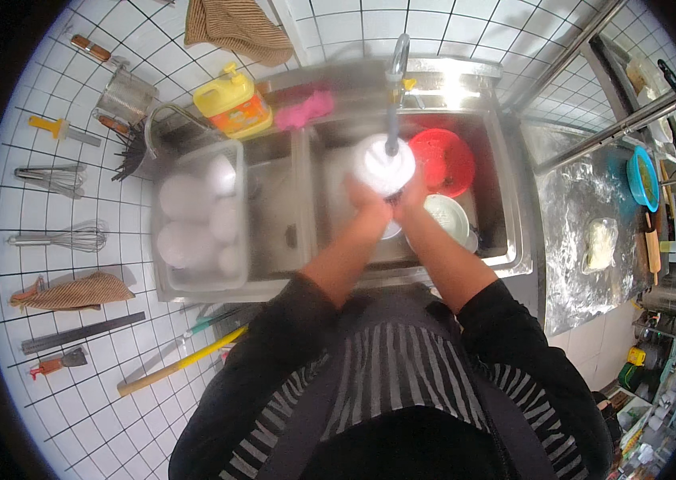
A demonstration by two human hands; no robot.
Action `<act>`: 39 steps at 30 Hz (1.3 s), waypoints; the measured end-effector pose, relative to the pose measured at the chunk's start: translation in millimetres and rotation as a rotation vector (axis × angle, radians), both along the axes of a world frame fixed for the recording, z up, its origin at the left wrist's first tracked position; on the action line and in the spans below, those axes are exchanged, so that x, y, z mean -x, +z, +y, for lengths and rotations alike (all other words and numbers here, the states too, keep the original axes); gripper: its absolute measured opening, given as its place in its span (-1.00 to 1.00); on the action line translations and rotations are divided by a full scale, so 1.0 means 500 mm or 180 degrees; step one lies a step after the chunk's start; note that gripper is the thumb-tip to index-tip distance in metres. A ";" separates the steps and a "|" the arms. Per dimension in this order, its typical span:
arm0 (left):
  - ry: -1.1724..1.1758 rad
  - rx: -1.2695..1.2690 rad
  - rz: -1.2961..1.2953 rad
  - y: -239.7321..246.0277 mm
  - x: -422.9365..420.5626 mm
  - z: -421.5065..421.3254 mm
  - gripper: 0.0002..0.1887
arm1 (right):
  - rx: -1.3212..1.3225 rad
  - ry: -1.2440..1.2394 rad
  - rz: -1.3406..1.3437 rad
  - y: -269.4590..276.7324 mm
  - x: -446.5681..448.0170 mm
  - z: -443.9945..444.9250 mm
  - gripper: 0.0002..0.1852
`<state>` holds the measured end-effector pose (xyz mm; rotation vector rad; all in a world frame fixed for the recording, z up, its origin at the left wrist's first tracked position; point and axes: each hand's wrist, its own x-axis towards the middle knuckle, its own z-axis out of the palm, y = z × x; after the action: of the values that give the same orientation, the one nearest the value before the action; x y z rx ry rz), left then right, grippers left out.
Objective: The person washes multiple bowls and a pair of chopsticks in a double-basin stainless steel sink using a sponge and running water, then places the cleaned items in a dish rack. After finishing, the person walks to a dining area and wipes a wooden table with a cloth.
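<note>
Both my left hand and my right hand grip a white round bowl from its near side, under the faucet of the right sink basin. Glare and haze blur the bowl's details and my fingertips. To the right of my hands lies a red plastic colander or basket, with a pale green round dish nearer to me. Part of another white dish shows beneath my wrists.
A translucent bin of white bowls stands over the left basin. Behind are a yellow jug and a pink cloth. Whisks hang on the tiled left wall. On the right, a floury worktop holds bagged dough.
</note>
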<state>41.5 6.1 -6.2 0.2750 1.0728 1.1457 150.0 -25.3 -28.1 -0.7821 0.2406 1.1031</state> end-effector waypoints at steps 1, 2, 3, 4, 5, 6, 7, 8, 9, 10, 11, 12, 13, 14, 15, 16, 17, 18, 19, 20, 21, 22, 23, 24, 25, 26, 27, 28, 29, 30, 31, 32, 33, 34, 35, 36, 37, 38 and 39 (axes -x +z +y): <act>0.0425 0.0281 -0.0431 -0.004 -0.007 0.000 -0.61 | -0.0118 -0.0161 0.0513 0.002 0.002 -0.001 -0.50; 0.0325 0.0254 -0.0189 -0.010 -0.009 0.001 -0.59 | -0.0221 0.0250 0.0110 0.005 0.000 -0.002 -0.49; -0.0110 0.0533 -0.0195 -0.017 -0.007 0.005 -0.57 | -0.0284 0.0762 -0.0032 0.006 -0.005 -0.003 -0.47; -0.0397 0.0401 -0.0439 -0.024 -0.001 0.012 -0.55 | -0.0241 0.1187 -0.0200 0.009 -0.016 -0.003 -0.46; -0.1025 0.0560 -0.0934 -0.033 0.008 0.019 -0.53 | -0.0068 0.1535 -0.0370 0.009 -0.024 0.000 -0.44; -0.1482 0.0714 -0.1209 -0.042 0.016 0.026 -0.51 | 0.0214 0.1915 -0.0770 0.012 -0.037 0.001 -0.47; -0.1364 0.0689 -0.1326 -0.051 0.021 0.030 -0.51 | 0.0332 0.1851 -0.0887 0.011 -0.039 0.005 -0.50; -0.1085 0.0647 -0.1226 -0.060 0.024 0.031 -0.50 | 0.0558 0.1675 -0.1078 0.012 -0.046 0.008 -0.53; -0.0807 0.0590 -0.1129 -0.067 0.025 0.029 -0.49 | 0.0924 0.1248 -0.1478 0.011 -0.042 0.011 -0.57; -0.0524 0.0530 -0.1029 -0.073 0.024 0.024 -0.48 | 0.0693 0.0696 -0.1293 0.011 -0.040 0.014 -0.58; -0.0240 0.0480 -0.0912 -0.078 0.022 0.016 -0.47 | 0.0709 0.0518 -0.0851 0.010 -0.032 0.014 -0.58; 0.0038 0.0432 -0.0784 -0.080 0.021 0.009 -0.47 | 0.0534 0.0372 -0.0482 0.009 -0.024 0.014 -0.58; -0.0006 0.0317 -0.0451 -0.082 0.022 0.002 -0.47 | 0.0315 0.0291 -0.0008 0.009 -0.020 0.013 -0.59; -0.0043 0.0201 -0.0126 -0.083 0.025 -0.003 -0.48 | 0.0271 0.0440 0.0093 0.007 -0.014 0.011 -0.60; -0.0131 0.0283 -0.0005 -0.084 0.030 -0.004 -0.49 | 0.0048 0.0854 -0.0124 0.006 -0.018 0.009 -0.60; -0.0678 0.0210 -0.0430 -0.084 0.038 -0.001 -0.47 | -0.0141 0.1327 -0.0197 0.004 -0.019 0.008 -0.59; -0.1262 0.0288 -0.1076 -0.084 0.046 0.006 -0.44 | -0.0107 0.1742 -0.0179 0.003 -0.031 0.009 -0.59; -0.1673 0.0518 -0.1549 -0.084 0.055 0.016 -0.42 | -0.0213 0.2151 -0.0572 0.001 -0.039 0.008 -0.59; -0.1859 0.0285 -0.1342 -0.084 0.063 0.028 -0.41 | -0.0067 0.2430 -0.0982 -0.001 -0.054 0.013 -0.59; -0.1900 0.0161 -0.0977 -0.085 0.069 0.039 -0.41 | 0.0290 0.2502 -0.1410 -0.005 -0.065 0.016 -0.60; -0.1994 -0.0195 -0.0635 -0.086 0.074 0.046 -0.40 | 0.0539 0.2343 -0.1652 -0.010 -0.071 0.023 -0.60; -0.1822 -0.0541 -0.0137 -0.087 0.078 0.050 -0.42 | 0.0963 0.1960 -0.1907 -0.017 -0.076 0.027 -0.61; -0.1646 -0.0617 0.0043 -0.088 0.080 0.049 -0.44 | 0.1108 0.1650 -0.2142 -0.023 -0.074 0.031 -0.62; -0.1357 -0.0408 -0.0162 -0.088 0.082 0.044 -0.44 | 0.0987 0.1246 -0.1637 -0.030 -0.072 0.032 -0.61; -0.1091 -0.0313 -0.0321 -0.088 0.083 0.034 -0.43 | 0.0583 0.0906 -0.1146 -0.037 -0.062 0.032 -0.59; -0.0831 -0.0219 -0.0481 -0.088 0.084 0.021 -0.43 | 0.0155 0.0776 -0.0489 -0.042 -0.056 0.030 -0.56; -0.0562 -0.0108 -0.0646 -0.087 0.085 0.006 -0.42 | 0.0270 0.0515 -0.0820 -0.047 -0.043 0.024 -0.57; -0.0324 0.0156 -0.0872 -0.086 0.085 -0.011 -0.42 | 0.0343 0.0480 -0.0997 -0.050 -0.036 0.017 -0.58; -0.0335 0.0011 -0.0859 -0.084 0.085 -0.027 -0.40 | 0.0658 0.0454 -0.0957 -0.052 -0.026 0.007 -0.59; -0.0385 0.0039 -0.0894 -0.081 0.084 -0.041 -0.38 | 0.0507 0.0499 -0.1212 -0.052 -0.019 -0.002 -0.59; -0.0436 0.0067 -0.0929 -0.077 0.082 -0.052 -0.37 | 0.0602 0.0554 -0.1249 -0.051 -0.013 -0.011 -0.60; -0.0416 0.0075 -0.0981 -0.073 0.078 -0.061 -0.36 | 0.0653 0.0419 -0.1449 -0.049 -0.004 -0.020 -0.60; -0.0397 0.0082 -0.1032 -0.069 0.073 -0.066 -0.36 | 0.0662 0.0759 -0.1207 -0.045 0.002 -0.026 -0.59; -0.0196 0.0239 -0.0973 -0.066 0.067 -0.069 -0.36 | 0.0623 0.0918 -0.1134 -0.043 0.014 -0.033 -0.59; -0.0241 0.0021 -0.0973 -0.063 0.061 -0.069 -0.36 | 0.0637 0.0838 -0.1209 -0.040 0.021 -0.037 -0.58; -0.0115 -0.0039 -0.0862 -0.060 0.055 -0.067 -0.36 | 0.0631 0.0812 -0.0708 -0.038 0.033 -0.041 -0.56; -0.0097 -0.0249 -0.0785 -0.059 0.050 -0.063 -0.36 | 0.0677 0.0553 -0.0360 -0.035 0.037 -0.043 -0.55; -0.0092 -0.0052 -0.0820 -0.059 0.048 -0.058 -0.38 | 0.0638 0.0451 0.0200 -0.035 0.041 -0.044 -0.53; -0.0199 -0.0004 -0.0871 -0.058 0.048 -0.052 -0.41 | 0.0620 0.0390 -0.0118 -0.032 0.036 -0.045 -0.53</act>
<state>17.4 -19.7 -35.4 0.1462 0.8169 1.0927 131.9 -47.9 -44.1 -1.0007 0.2746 1.1911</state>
